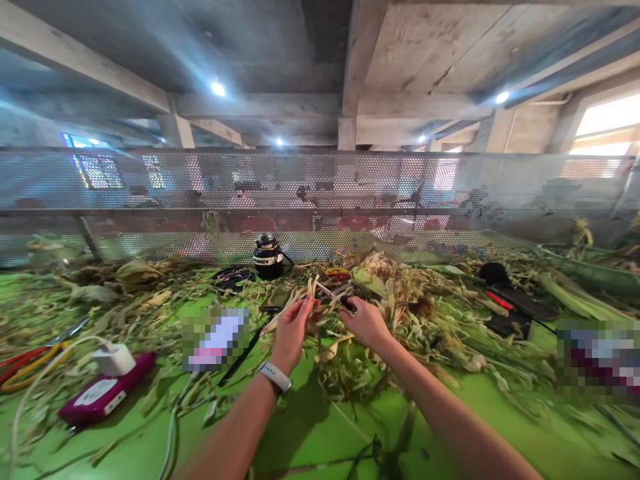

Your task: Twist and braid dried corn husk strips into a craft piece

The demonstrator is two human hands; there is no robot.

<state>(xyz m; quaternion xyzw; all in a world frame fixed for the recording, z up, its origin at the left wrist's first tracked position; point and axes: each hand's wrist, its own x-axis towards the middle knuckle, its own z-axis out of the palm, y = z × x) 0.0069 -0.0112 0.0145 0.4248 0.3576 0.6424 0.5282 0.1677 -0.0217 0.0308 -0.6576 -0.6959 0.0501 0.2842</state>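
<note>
My left hand [294,328], with a pale watch band at the wrist, pinches a bundle of pale dry husk strips [312,288] pointing upward. My right hand [367,323] is closed round the dark handle of a slim tool [346,303]. Its thin, shiny end [325,289] reaches left to the husk strips, and I cannot make out its exact kind. Both hands are above the middle of the green table [300,440]. Just beyond and to the right lies a heap of husk scraps [385,283].
A black jar [269,259] stands at the back before a perforated metal screen [320,180]. To the left are a phone [217,341] with a cable, a purple power strip [107,393] with a white charger [114,360], and red- and yellow-handled tools [30,363]. Husk scraps cover much of the table.
</note>
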